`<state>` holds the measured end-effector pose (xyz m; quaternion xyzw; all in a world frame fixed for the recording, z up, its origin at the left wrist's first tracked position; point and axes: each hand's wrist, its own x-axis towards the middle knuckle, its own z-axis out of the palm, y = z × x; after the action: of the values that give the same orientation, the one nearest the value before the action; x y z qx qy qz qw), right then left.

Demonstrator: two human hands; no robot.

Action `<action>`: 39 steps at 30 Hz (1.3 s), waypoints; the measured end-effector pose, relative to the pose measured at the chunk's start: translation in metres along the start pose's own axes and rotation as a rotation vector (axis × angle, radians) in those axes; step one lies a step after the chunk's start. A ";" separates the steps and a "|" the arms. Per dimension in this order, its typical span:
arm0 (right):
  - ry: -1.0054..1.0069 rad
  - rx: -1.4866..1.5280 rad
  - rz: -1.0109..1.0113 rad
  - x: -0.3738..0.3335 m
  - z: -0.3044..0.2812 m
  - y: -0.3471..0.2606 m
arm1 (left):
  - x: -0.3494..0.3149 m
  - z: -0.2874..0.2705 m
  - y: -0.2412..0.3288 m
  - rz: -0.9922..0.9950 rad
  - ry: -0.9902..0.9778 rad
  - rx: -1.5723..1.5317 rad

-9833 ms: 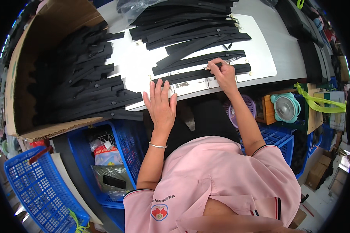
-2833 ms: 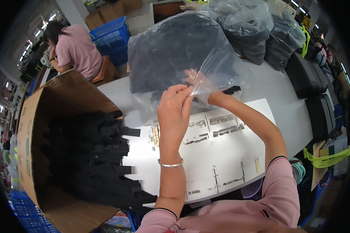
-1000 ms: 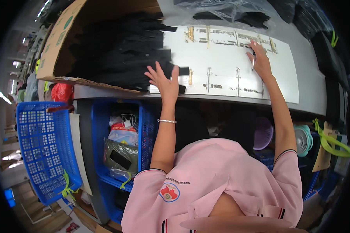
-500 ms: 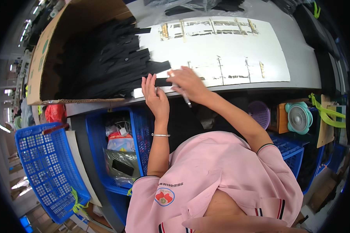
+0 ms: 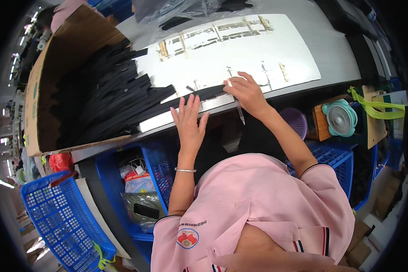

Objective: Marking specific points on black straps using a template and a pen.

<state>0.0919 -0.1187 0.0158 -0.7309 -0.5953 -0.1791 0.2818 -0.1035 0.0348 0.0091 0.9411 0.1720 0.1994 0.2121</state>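
Note:
My left hand [image 5: 189, 121] lies flat with fingers spread at the front edge of the white board [image 5: 258, 50], its fingertips at a long black strip [image 5: 203, 95] that lies along that edge. My right hand [image 5: 246, 92] rests on the right end of the same strip and grips a thin white pen [image 5: 238, 111], whose free end points back toward me. More black strips [image 5: 109, 102] spill out of the open cardboard box [image 5: 41, 86] to my left, right beside the left hand.
A clear plastic bag [image 5: 177, 8] with dark pieces lies at the board's far edge. Under the table stand blue crates [image 5: 156, 163], a blue basket [image 5: 61, 222], a purple bowl [image 5: 295, 122] and a small teal fan [image 5: 340, 119]. Green straps [image 5: 376, 106] lie at right.
My right hand has slid to the right along the black strip, away from my left hand. The left hand stays flat near the box, and the view has shifted a little.

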 end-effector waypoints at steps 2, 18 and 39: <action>-0.056 -0.113 0.060 -0.013 -0.013 0.005 | 0.006 0.009 0.018 0.006 -0.036 0.008; -0.055 -0.098 0.408 -0.076 -0.045 0.043 | 0.013 0.040 0.042 -0.039 -0.127 0.087; 0.071 0.005 0.557 -0.073 -0.062 0.062 | 0.000 0.017 -0.003 -0.139 0.007 0.145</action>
<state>0.1397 -0.2220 0.0085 -0.8588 -0.3617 -0.1188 0.3428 -0.0968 0.0322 -0.0066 0.9390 0.2516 0.1747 0.1563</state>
